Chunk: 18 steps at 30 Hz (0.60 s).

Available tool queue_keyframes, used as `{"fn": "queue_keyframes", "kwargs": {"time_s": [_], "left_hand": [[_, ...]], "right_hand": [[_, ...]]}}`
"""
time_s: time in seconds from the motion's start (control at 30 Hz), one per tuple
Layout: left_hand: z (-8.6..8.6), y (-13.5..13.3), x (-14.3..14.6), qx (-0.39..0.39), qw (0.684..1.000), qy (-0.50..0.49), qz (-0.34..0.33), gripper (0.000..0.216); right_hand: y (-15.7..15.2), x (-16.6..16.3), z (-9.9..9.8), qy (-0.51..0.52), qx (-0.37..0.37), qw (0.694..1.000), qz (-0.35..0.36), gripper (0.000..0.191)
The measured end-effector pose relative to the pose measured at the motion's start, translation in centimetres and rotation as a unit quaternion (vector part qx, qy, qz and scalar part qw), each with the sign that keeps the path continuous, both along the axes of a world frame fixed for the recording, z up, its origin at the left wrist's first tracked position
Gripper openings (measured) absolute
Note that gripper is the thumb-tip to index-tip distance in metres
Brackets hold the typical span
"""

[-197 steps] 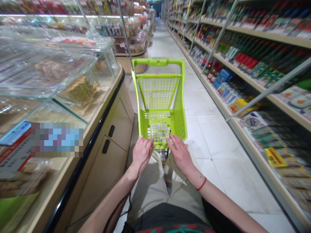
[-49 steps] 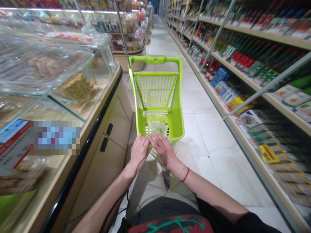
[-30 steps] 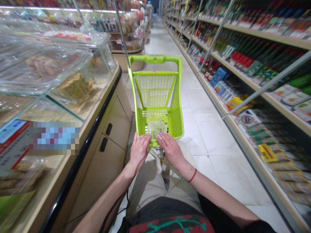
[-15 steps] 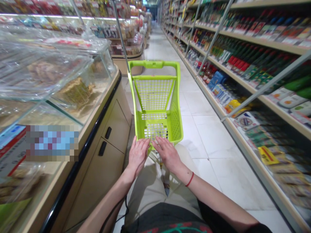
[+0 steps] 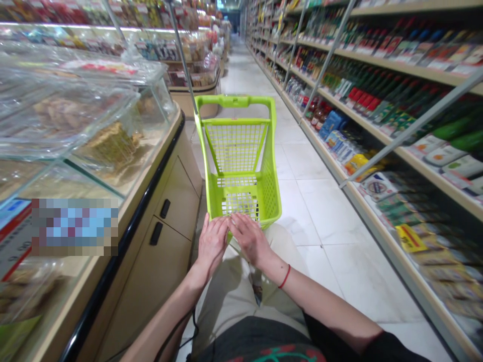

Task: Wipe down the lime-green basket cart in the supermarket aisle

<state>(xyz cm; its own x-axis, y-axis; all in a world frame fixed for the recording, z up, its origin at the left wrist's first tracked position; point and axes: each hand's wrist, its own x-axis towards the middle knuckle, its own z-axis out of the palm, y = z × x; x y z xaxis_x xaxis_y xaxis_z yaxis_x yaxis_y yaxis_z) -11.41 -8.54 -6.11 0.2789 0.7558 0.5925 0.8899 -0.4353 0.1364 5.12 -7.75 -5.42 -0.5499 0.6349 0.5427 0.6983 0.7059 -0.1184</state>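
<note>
A lime green shopping cart (image 5: 269,166) stands in the aisle in front of me, its mesh basket empty. My left hand (image 5: 212,245) lies flat on the cart's near rim, fingers stretched forward. My right hand (image 5: 249,239), with a red string on its wrist, rests beside it on the same rim, fingers spread. The fingertips of both hands almost meet at the middle of the rim. Neither hand holds anything.
A glass food counter (image 5: 86,130) with beige cabinet doors (image 5: 166,241) runs along the left, close to the cart. Shelves of packaged goods (image 5: 377,115) line the right. White tiled floor (image 5: 313,211) stretches ahead down the aisle.
My hands have drawn together toward the middle of the cart's rim. The cart and view have shifted slightly left.
</note>
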Motion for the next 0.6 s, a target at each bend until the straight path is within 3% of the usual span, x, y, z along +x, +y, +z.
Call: {"fn": "queue_keyframes", "kwargs": {"time_s": [0.17, 0.47, 0.6], "left_hand": [[0.0, 0.0, -0.1, -0.001, 1.000, 0.012, -0.001, 0.027], [-0.1, 0.2, -0.4, 0.013, 0.999, 0.030, -0.005, 0.032], [-0.2, 0.1, -0.3, 0.013, 1.000, 0.021, -0.006, 0.034]], "right_hand": [[-0.1, 0.0, 0.0, -0.006, -0.006, 1.000, 0.006, 0.050], [0.0, 6.6, -0.3, -0.025, -0.011, 1.000, -0.012, 0.054], [0.0, 7.3, -0.5, -0.023, -0.013, 0.999, -0.022, 0.056]]}}
